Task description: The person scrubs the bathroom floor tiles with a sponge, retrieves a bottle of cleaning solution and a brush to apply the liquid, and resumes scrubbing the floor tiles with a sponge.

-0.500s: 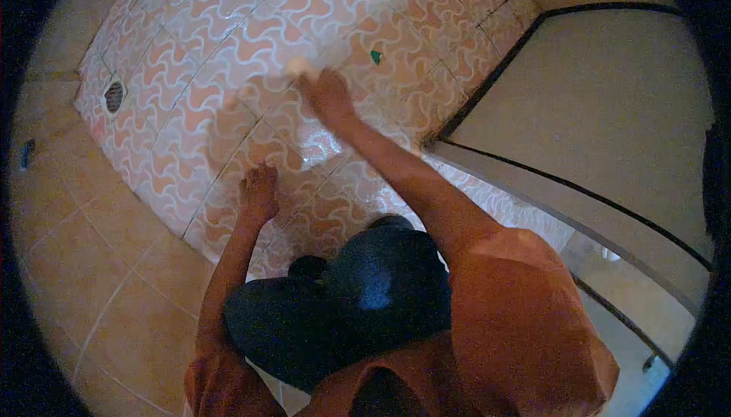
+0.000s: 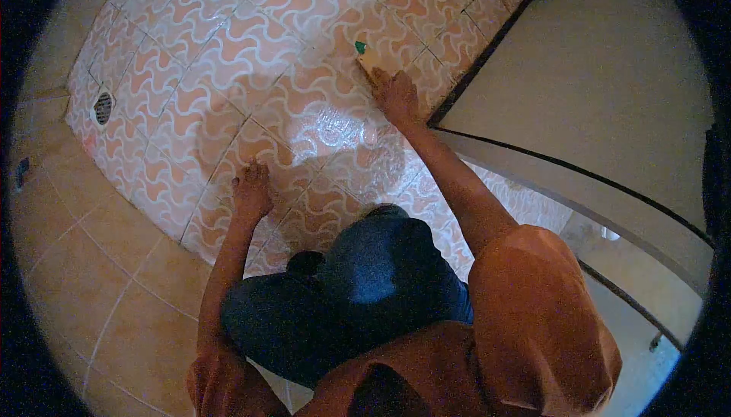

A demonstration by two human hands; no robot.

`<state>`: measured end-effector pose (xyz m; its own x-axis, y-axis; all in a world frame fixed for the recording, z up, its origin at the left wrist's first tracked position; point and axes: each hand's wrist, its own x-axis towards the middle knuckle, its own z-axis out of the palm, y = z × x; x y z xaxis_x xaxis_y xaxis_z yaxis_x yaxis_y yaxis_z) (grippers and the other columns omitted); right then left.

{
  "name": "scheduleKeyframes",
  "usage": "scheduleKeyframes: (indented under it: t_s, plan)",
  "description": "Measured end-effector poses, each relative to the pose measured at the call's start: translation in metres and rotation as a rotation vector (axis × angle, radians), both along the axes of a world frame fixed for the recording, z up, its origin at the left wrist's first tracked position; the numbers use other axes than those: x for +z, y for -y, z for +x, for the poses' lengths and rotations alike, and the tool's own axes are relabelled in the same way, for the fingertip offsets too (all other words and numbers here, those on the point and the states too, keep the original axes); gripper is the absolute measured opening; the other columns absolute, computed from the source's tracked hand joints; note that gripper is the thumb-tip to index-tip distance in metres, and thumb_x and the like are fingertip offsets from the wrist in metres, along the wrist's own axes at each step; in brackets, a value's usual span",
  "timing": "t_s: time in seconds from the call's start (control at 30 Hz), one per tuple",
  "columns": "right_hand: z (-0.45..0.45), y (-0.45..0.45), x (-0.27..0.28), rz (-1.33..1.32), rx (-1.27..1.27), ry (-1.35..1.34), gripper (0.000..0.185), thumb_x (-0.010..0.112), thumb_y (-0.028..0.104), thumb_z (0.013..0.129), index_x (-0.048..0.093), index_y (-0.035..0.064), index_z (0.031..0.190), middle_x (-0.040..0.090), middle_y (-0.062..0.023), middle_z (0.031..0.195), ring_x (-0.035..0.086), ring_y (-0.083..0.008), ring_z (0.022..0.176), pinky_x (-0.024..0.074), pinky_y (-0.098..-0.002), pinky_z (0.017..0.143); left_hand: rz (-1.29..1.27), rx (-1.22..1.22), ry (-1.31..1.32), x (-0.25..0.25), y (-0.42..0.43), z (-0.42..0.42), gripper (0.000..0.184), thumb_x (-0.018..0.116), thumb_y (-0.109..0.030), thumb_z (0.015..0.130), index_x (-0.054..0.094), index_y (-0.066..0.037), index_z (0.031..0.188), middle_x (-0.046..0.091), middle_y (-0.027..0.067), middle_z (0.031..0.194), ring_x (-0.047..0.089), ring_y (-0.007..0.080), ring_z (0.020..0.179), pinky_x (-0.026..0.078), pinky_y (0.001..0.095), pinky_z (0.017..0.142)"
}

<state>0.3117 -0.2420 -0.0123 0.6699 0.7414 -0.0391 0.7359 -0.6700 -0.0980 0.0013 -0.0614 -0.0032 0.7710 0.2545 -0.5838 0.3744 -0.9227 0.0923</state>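
The pale yellow block (image 2: 368, 61) juts out beyond the right hand (image 2: 393, 94), on the far side and slightly to the left, its long axis slanting from near right to far left. The right grip is closed around its near end; the left hand (image 2: 253, 191) is well apart, nearer and to the left, fingers loosely spread over the patterned floor (image 2: 251, 28) — floor contact is unclear. The block looks slim, with a darker lower edge — a green scrap (image 2: 360, 47) lies right by its far tip.
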Motion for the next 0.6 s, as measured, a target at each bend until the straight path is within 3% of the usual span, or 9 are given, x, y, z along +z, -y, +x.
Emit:
scheduleKeyframes:
  t_s: [0.07,0.1,0.17,0.23,0.27,0.33,0.47,0.53,0.6]
  plan:
    - [-0.014,0.001,0.008,-0.004,-0.074,-0.042,0.032,0.045,0.028,0.082,0.050,0.0126,0.110,0.052,-0.0195,0.078,0.051,-0.0352,0.068,0.0411,-0.0468,0.056,-0.005,0.056,0.077,-0.006,0.001,-0.003,0.057,0.056,-0.018,0.070,0.037,-0.005,0.122,0.032,0.0184,0.131,0.038,0.0355,0.113,0.035,0.0482,0.088]
    - [-0.030,0.005,-0.007,-0.177,0.005,-0.114,0.034,0.047,0.028,0.081,0.049,0.0117,0.111,0.052,-0.0216,0.084,0.052,-0.0355,0.073,0.0432,-0.0468,0.061,-0.008,0.058,0.082,-0.012,0.001,-0.003,0.057,0.056,-0.018,0.070,0.037,-0.005,0.122,0.032,0.0184,0.131,0.038,0.0355,0.113,0.035,0.0482,0.088]
    - [-0.088,0.017,0.004,-0.103,0.126,-0.239,0.034,0.048,0.026,0.081,0.049,0.0138,0.112,0.051,-0.0227,0.088,0.053,-0.0362,0.078,0.0446,-0.0460,0.066,0.003,0.105,0.008,-0.024,0.003,-0.001,0.057,0.055,-0.018,0.070,0.037,-0.004,0.122,0.031,0.0186,0.132,0.038,0.0354,0.113,0.034,0.0491,0.089]
    - [-0.143,0.037,-0.023,0.090,0.253,-0.580,0.032,0.048,0.026,0.080,0.051,0.0151,0.110,0.053,-0.0213,0.093,0.053,-0.0374,0.084,0.0438,-0.0474,0.071,-0.041,0.095,-0.027,-0.002,0.000,0.008,0.057,0.054,-0.017,0.070,0.037,-0.004,0.123,0.030,0.0188,0.133,0.038,0.0360,0.113,0.033,0.0499,0.090]
    - [-0.156,0.053,-0.015,0.086,0.239,-0.583,0.032,0.048,0.026,0.080,0.051,0.0151,0.110,0.053,-0.0213,0.093,0.053,-0.0374,0.084,0.0438,-0.0474,0.071,-0.078,0.090,-0.061,0.005,0.000,0.011,0.056,0.053,-0.016,0.070,0.037,-0.004,0.123,0.029,0.0191,0.133,0.038,0.0367,0.113,0.032,0.0508,0.090]
    - [-0.163,0.085,0.008,-0.053,0.470,-0.894,0.029,0.045,0.028,0.083,0.054,0.0099,0.104,0.053,-0.0235,0.101,0.053,-0.0378,0.088,0.0416,-0.0485,0.074,-0.047,0.061,-0.007,-0.008,0.000,0.001,0.058,0.054,-0.015,0.070,0.036,-0.004,0.124,0.028,0.0190,0.134,0.037,0.0372,0.113,0.031,0.0508,0.091]
    - [-0.101,0.132,0.017,-0.254,-0.318,-0.822,0.031,0.048,0.027,0.082,0.051,0.0072,0.105,0.053,-0.0155,0.092,0.050,-0.0355,0.088,0.0407,-0.0439,0.072,-0.047,0.038,0.016,-0.002,0.000,-0.002,0.063,0.055,-0.012,0.068,0.033,-0.004,0.126,0.024,0.0194,0.136,0.036,0.0382,0.114,0.031,0.0501,0.092]
    - [-0.074,0.153,0.022,-0.198,-0.085,-0.266,0.032,0.045,0.029,0.084,0.049,0.0061,0.106,0.049,-0.0201,0.106,0.049,-0.0370,0.094,0.0404,-0.0441,0.078,-0.035,0.027,0.016,-0.011,-0.001,-0.004,0.063,0.056,-0.012,0.068,0.033,-0.004,0.126,0.024,0.0199,0.135,0.036,0.0382,0.114,0.031,0.0500,0.092]
    - [-0.097,0.150,0.007,-0.117,-0.106,-0.129,0.030,0.047,0.026,0.083,0.049,0.0092,0.107,0.050,-0.0172,0.096,0.050,-0.0350,0.089,0.0412,-0.0431,0.076,-0.022,0.019,0.028,-0.014,0.000,-0.002,0.064,0.056,-0.012,0.068,0.032,-0.004,0.126,0.024,0.0203,0.135,0.035,0.0382,0.114,0.031,0.0499,0.091]
